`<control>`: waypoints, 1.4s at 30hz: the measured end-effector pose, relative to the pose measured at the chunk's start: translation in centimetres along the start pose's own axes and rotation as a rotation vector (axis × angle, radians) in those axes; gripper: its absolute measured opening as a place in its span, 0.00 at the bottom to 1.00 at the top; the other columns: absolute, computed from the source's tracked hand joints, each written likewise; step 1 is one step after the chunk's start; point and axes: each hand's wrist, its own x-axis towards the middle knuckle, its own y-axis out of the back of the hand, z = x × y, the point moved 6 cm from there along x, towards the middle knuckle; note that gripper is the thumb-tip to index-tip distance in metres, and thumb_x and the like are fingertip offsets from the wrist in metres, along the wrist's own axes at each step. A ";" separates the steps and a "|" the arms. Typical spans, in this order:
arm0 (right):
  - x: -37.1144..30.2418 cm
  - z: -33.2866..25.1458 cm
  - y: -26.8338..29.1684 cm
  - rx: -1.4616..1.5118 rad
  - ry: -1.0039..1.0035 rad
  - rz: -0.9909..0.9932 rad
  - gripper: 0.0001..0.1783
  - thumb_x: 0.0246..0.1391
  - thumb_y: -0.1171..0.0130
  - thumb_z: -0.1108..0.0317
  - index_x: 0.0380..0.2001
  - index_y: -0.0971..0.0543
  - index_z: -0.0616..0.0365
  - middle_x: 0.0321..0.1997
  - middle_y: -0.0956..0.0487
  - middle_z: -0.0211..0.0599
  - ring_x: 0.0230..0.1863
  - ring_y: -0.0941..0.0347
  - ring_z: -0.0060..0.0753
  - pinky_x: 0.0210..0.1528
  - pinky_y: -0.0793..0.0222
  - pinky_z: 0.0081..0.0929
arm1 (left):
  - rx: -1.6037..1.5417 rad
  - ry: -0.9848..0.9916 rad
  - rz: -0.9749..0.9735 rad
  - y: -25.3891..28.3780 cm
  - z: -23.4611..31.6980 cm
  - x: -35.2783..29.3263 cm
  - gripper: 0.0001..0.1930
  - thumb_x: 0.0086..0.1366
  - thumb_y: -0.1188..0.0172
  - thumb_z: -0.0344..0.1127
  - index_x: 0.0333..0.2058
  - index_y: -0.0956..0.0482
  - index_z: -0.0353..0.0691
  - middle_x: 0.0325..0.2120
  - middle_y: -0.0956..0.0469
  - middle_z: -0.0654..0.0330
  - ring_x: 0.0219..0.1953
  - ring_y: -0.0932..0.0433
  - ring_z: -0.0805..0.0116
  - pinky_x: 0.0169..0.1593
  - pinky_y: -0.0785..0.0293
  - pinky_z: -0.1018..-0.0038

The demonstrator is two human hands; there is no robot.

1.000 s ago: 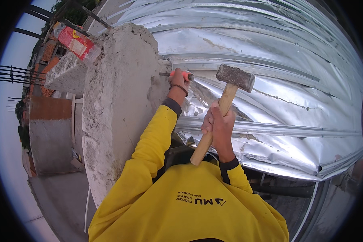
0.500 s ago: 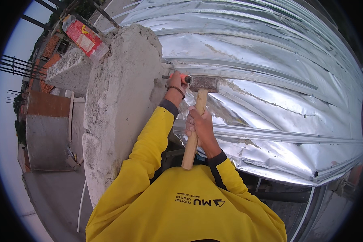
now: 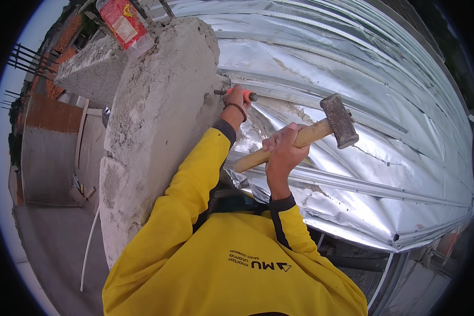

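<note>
Left fingers point(image 3: 237, 91) grasping chisel point(image 3: 248, 96), right fingers point(image 3: 273, 141) clenched round hammer point(image 3: 313, 132); red plastic packet point(image 3: 123, 26) atop concrete point(image 3: 163, 105), contents unclear.

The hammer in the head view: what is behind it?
Behind the hammer lie silver sheeting and metal rails. Whatever its dark head, wooden handle and the gripping right hand directly cover cannot be seen.

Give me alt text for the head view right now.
The right hand grips a wooden-handled hammer, its head apart from an orange-gripped chisel that the left hand points at a rough concrete wall. Beside it spreads silvery foil crossed by metal strips.
</note>
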 end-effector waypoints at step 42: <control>-3.5 8.9 0.0 -0.040 -0.721 -0.285 0.12 0.62 0.42 0.64 0.35 0.35 0.52 0.18 0.38 0.23 0.12 0.43 0.18 0.13 0.41 0.23 | 0.069 0.046 -0.151 2.3 0.6 2.6 0.10 0.59 0.42 0.37 0.38 0.30 0.46 0.30 0.27 0.61 0.27 0.23 0.69 0.24 0.27 0.74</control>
